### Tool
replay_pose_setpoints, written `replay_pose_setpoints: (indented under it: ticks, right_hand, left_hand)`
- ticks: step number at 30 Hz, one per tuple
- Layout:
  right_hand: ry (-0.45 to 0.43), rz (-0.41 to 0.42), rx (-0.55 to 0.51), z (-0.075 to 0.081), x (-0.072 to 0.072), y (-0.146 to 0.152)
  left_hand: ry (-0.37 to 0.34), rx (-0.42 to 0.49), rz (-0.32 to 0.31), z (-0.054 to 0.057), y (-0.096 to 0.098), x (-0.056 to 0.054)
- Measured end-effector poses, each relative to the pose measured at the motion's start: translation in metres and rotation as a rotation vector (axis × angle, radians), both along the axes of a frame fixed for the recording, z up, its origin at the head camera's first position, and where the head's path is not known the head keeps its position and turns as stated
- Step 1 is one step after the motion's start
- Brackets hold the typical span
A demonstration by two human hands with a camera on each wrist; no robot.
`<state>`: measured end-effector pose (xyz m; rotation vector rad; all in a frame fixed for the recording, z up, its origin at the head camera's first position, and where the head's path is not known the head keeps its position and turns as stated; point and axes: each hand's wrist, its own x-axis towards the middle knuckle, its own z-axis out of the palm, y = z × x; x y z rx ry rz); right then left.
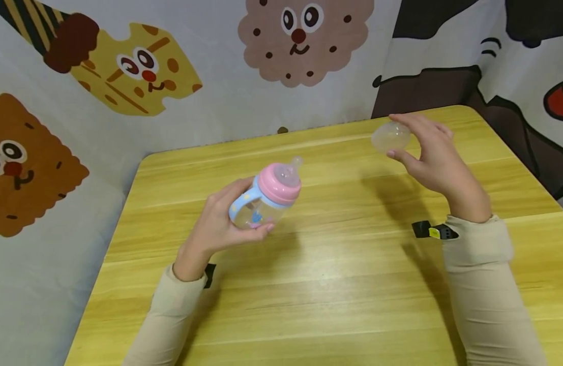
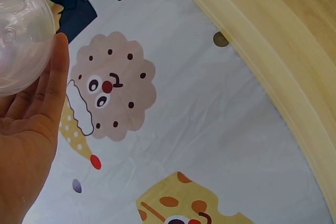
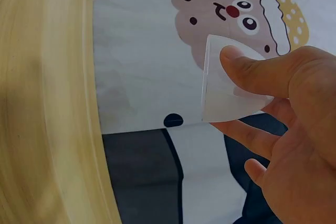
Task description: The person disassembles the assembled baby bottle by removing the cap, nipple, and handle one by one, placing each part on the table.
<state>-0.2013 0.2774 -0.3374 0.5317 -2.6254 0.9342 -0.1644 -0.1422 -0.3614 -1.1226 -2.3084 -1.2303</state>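
In the head view my left hand (image 1: 217, 218) grips a baby bottle (image 1: 278, 185) above the table, tilted to the right. The bottle has a pink collar, a clear teat, a light blue handle and a clear printed body. Its round clear base (image 2: 23, 40) shows in the left wrist view, with the fingers (image 2: 44, 98) wrapped along its side. To the right, my right hand (image 1: 434, 152) pinches a translucent dome-shaped bottle cap (image 1: 391, 137) between thumb and fingers, held over the table's far right part. The cap's open rim faces away from the palm in the right wrist view (image 3: 231, 80).
A wood-grain table (image 1: 331, 284) with rounded corners lies below both hands. Behind it and along its left side hangs a white cloth (image 1: 217, 122) printed with cartoon biscuits and cheese. Dark straps (image 1: 434, 231) sit at the wrists, over beige sleeves.
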Motion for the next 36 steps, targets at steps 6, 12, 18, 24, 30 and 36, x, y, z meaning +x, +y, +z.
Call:
replay_pose_setpoints:
  ticks: [6, 12, 18, 24, 30, 36]
  right_hand:
    - [-0.011, -0.013, -0.002, -0.007, -0.003, 0.004]
    - [-0.024, -0.018, -0.014, -0.012, -0.009, 0.005]
    - [-0.056, -0.005, -0.031, -0.025, -0.017, 0.009]
    - [-0.118, -0.012, -0.039, -0.042, -0.020, 0.020]
    - [-0.175, 0.007, -0.042, -0.055, -0.024, 0.025]
    - [-0.189, -0.012, -0.029, -0.064, -0.028, 0.027]
  left_hand:
    - [0.006, -0.005, 0.014, 0.000, 0.000, -0.001]
    - [0.005, -0.006, 0.023, 0.001, -0.001, -0.002]
    - [0.013, -0.003, 0.028, -0.001, -0.002, -0.003]
    - [0.014, -0.011, 0.030, -0.001, -0.002, -0.004]
    - [0.006, -0.008, 0.029, -0.004, -0.002, -0.004]
    - [0.013, -0.009, 0.030, -0.004, -0.002, -0.005]
